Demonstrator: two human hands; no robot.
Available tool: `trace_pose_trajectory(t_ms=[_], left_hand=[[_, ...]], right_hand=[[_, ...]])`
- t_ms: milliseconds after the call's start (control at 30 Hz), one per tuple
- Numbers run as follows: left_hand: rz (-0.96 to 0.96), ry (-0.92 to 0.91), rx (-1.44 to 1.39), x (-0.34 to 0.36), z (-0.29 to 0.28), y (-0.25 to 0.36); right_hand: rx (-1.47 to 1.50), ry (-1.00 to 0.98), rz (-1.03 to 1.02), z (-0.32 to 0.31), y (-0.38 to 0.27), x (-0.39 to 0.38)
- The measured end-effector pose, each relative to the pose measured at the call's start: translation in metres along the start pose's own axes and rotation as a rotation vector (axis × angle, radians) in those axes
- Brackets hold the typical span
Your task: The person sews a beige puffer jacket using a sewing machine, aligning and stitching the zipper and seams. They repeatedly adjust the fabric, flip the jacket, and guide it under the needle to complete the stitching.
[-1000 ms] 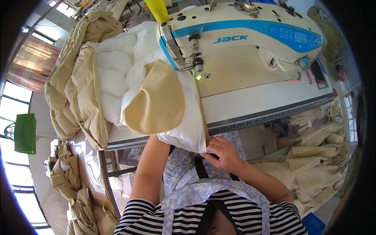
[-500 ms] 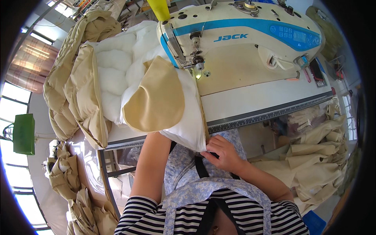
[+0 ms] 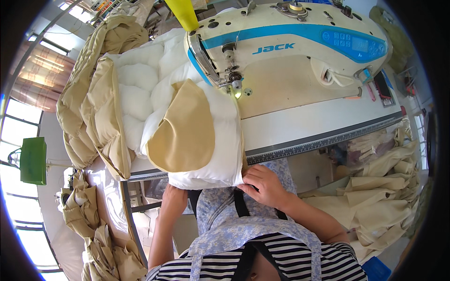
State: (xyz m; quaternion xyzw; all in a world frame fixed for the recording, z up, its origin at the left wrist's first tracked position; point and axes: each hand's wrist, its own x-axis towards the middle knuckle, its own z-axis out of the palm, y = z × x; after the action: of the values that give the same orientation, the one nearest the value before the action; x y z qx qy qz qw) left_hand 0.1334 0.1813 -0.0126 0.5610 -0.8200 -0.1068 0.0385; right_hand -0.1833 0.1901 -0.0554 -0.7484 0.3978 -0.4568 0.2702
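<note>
A white padded quilted piece [image 3: 213, 140] with a tan fabric panel [image 3: 185, 129] on top lies on the sewing table and hangs over its front edge. My right hand [image 3: 265, 183] pinches the lower right corner of the white piece below the table edge. My left hand [image 3: 174, 196] reaches up under the hanging bottom edge, its fingers hidden behind the padding. The needle area of the white and blue sewing machine [image 3: 286, 44] sits just beyond the piece.
A heap of tan and white padded pieces [image 3: 98, 89] covers the table's left side. More tan pieces lie on the floor at left [image 3: 98, 239] and at right [image 3: 379, 196]. A green box [image 3: 33, 160] stands at far left. A yellow cone [image 3: 182, 13] is behind the machine.
The view has shifted slightly. Both hands stay at the bottom edge of the white piece, with the left hand tucked a little further under it.
</note>
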Motion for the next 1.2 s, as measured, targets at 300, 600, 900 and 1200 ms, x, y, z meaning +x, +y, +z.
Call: trace_pose_trajectory(t_ms=[300,600,900,1200], left_hand=[[0.433,0.394,-0.312,0.122,-0.049,0.13],[0.213,0.345,-0.227,0.154,-0.031,0.045],[0.094,0.056,-0.032,0.141,-0.041,0.111],[0.106,0.271,-0.26,0.147,-0.049,0.113]], right_hand=[[0.058,-0.061,-0.01,-0.011,-0.001,0.008],[-0.032,-0.047,-0.287,-0.002,-0.006,0.028],[-0.06,-0.1,-0.429,-0.014,0.004,0.054],[-0.087,-0.155,-0.258,-0.015,0.024,0.045]])
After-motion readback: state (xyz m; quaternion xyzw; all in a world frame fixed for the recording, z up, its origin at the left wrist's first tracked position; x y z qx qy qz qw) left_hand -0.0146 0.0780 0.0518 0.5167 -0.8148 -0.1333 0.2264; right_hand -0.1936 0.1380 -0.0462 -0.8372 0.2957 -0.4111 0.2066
